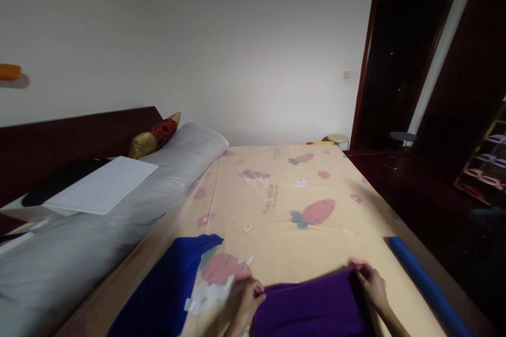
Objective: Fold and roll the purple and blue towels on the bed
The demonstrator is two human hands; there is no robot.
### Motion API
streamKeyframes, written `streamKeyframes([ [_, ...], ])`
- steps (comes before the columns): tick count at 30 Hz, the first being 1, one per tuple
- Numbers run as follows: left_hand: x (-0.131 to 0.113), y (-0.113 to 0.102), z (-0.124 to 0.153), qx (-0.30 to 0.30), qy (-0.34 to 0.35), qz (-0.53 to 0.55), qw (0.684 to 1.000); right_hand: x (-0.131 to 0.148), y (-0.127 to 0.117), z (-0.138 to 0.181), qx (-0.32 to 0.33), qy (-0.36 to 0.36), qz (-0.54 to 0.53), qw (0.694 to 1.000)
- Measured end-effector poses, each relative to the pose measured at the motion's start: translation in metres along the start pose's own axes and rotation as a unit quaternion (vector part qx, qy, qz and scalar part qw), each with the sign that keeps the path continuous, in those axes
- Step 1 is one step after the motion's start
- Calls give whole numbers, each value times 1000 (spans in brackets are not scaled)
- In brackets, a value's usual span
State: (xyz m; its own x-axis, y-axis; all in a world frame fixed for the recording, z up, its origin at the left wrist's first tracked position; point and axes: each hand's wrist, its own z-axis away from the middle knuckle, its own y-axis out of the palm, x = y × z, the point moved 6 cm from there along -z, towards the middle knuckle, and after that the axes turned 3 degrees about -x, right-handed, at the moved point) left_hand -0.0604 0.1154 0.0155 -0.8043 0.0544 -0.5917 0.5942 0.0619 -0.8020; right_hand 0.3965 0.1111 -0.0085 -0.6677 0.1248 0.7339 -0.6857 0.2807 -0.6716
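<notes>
A purple cloth is stretched between my two hands at the bottom of the head view, over the bed. My left hand pinches its upper left corner between thumb and fingers. At the upper right corner, my right hand is closed on the fabric in the same way. The cloth's lower part runs out of the picture. To the left of my left hand, a dark blue cloth lies spread on the bed sheet, a small white tag at its edge.
The bed sheet is peach with carrot prints. A blue roll lies along the bed's right edge. On the left are a long grey bolster, a white board and a red-gold cushion. Stools and a shoe rack stand beyond.
</notes>
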Motion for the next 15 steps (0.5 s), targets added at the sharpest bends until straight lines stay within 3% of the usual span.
streamKeyframes([
  [10, -23, -26, 16, -33, 87, -51, 994, -4, -1, -1, -21, 2, 10, 1000],
  [15, -22, -31, 15, -58, 95, -55, 992, -3, -4, 0, -20, -4, 9, 1000],
])
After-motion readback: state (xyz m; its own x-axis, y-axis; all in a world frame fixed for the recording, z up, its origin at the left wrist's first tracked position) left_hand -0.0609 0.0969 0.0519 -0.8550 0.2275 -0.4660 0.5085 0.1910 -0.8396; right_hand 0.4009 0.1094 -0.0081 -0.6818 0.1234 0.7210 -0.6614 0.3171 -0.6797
